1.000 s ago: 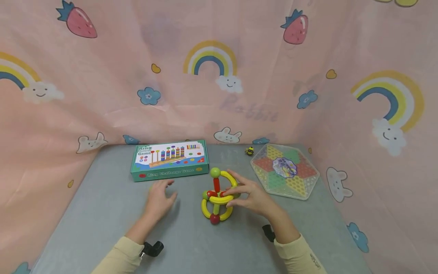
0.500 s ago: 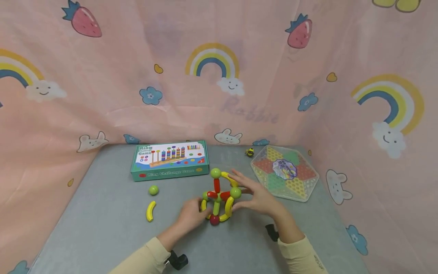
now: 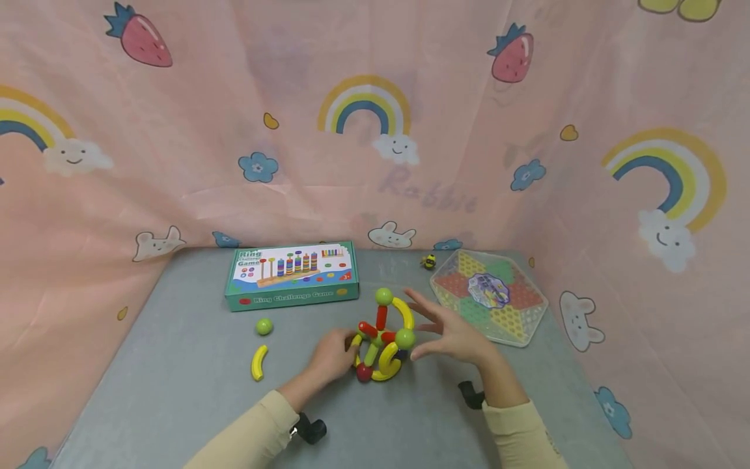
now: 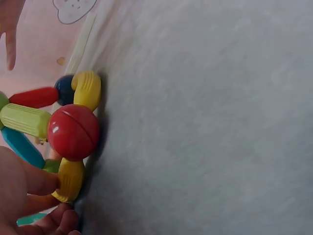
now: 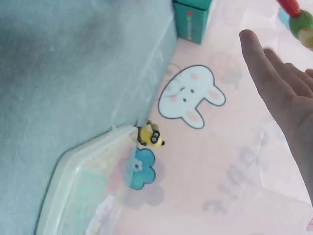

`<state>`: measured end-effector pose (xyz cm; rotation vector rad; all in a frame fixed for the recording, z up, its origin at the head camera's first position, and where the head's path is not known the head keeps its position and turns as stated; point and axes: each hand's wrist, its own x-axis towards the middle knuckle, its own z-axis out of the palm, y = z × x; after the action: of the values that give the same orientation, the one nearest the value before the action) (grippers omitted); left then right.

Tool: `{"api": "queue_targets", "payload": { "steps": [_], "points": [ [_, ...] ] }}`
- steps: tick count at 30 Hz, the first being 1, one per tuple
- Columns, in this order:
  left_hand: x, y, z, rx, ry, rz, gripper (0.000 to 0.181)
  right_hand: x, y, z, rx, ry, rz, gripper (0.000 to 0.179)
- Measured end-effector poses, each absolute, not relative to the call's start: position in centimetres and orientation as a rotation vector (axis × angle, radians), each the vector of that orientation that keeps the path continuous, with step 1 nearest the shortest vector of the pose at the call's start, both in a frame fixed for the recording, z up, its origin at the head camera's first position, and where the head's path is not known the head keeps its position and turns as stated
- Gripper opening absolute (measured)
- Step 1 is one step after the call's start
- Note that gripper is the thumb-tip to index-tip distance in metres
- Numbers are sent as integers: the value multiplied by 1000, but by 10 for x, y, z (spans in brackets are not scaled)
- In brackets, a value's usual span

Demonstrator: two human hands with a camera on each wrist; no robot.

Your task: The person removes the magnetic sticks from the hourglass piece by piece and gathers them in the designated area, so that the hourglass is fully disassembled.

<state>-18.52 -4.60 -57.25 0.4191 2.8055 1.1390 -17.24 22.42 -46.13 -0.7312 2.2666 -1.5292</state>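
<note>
Head view: a person's left hand (image 3: 332, 355) is pinching, with closed fingers, the left side of a construction toy (image 3: 372, 355) made of glossy red, yellow and green rods, balls and curved bars. The toy is leaning to the right near the middle of a grey cloth-covered table (image 3: 422, 430). The right hand (image 3: 454, 335) is spreading its thumb and fingers wide just beside the toy's right side, gripping nothing; whether its thumb is touching cannot be told. To the left, a loose glossy green ball (image 3: 264, 326) and a yellow curved bar (image 3: 258, 363) are lying apart. Farther back, a green rectangular cardboard box (image 3: 293, 273) is displaying "Ring Challenge Game" on its top and near side, with "3+" at the top's right. At far right, a clear plastic hexagonal case (image 3: 469, 306) is carrying a central label too small to read; a yellow-and-black toy figure (image 3: 429, 262) is sitting just beyond its left edge. The pink printed backdrop cloth (image 3: 205, 111) is bearing a faint "Rabbit".

Left wrist view: the left hand's fingers are closing on a yellow curved piece (image 4: 71, 178) of the toy, adjoining a glossy red ball (image 4: 73, 132).

Right wrist view: the right hand is extending its fingers; letters on the backdrop are appearing rotated and blurred.
</note>
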Motion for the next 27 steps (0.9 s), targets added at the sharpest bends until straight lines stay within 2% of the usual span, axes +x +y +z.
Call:
{"api": "queue_targets", "payload": {
  "steps": [10,15,19,24,27],
  "points": [
    [-208,-45,-575,468,2692,1167,28,-171,219,-469,-643,2293,-1548,112],
    [-205,-50,-577,498,2644,1350,29,-169,217,-471,-594,2300,-1556,111],
    [-197,-56,-565,548,2665,1597,24,-169,218,-474,-582,2323,-1561,112],
    [-180,-61,-527,818,2709,1932,19,-169,218,-473,-566,2345,-1568,109],
    [-169,-60,-506,1061,2761,1924,20,-168,219,-473,-576,2354,-1558,107]
  ]
}}
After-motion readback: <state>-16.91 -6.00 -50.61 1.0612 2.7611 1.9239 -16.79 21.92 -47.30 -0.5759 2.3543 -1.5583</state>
